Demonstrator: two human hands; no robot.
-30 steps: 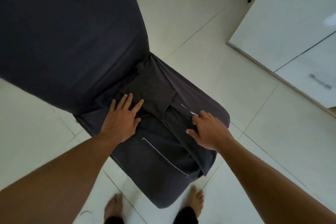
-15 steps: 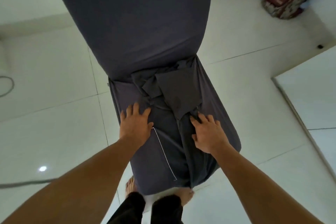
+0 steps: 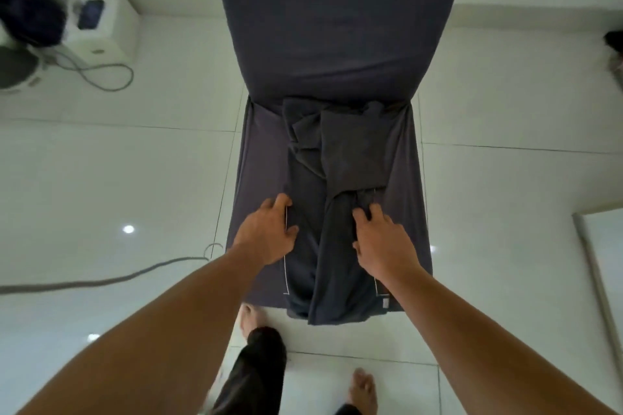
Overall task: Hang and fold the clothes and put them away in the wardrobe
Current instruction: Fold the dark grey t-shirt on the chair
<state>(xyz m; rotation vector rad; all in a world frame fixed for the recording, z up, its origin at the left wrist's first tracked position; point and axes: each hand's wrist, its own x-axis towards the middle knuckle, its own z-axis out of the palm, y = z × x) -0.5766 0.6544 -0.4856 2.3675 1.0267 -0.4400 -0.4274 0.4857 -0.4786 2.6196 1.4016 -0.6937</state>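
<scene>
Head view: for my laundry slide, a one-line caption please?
Left hand and right hand grip the dark garment lying on the cloth-covered chair seat.

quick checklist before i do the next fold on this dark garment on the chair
1. Garment supported: ok. The dark garment lies on the seat of the covered chair.
2. Left hold: ok. The left hand grips the garment's left edge beside the white piping.
3. Right hold: cannot tell. The right hand has bent fingers on the cloth; whether it pinches or only presses is unclear.
4. Top end flat: not ok. It is bunched and creased near the backrest.
5. Bottom end on the seat: not ok. It hangs over the front edge.
6. Floor: ok. The cable lies left of the chair, apart from the feet.
</scene>
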